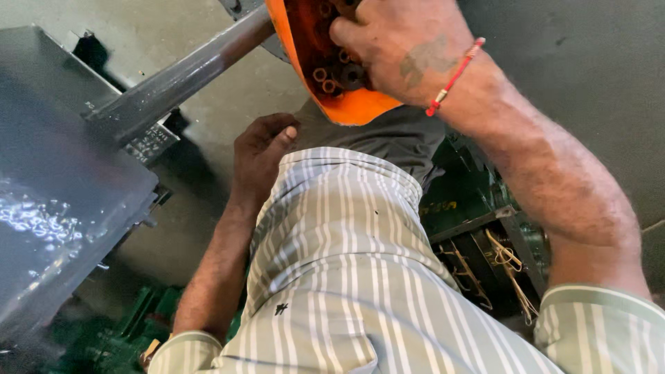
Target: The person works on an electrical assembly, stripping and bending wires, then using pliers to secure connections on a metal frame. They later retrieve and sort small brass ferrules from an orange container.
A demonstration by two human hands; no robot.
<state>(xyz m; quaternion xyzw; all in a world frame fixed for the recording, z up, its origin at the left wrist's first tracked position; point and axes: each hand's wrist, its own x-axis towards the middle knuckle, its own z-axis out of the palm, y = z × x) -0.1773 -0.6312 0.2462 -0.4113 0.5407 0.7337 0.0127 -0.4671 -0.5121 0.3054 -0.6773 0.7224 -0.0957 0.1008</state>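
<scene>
My right hand (402, 45) reaches up into an orange tray (353, 107) at the top of the view, fingers curled among several small rusty metal rings and dark round parts (332, 76). A red thread bracelet circles that wrist. My left hand (260, 149) hangs low beside my striped shirt, fingers loosely bent, holding nothing, resting against my dark trousers. Whether the right fingers grip a part cannot be told.
A dark metal bar (180, 73) slants from the upper middle down to a grey machine body (55, 180) at the left. Green machine parts (478, 208) with straw-like strands sit at the right, more green parts at the bottom left. Grey concrete floor (589, 69) lies beyond.
</scene>
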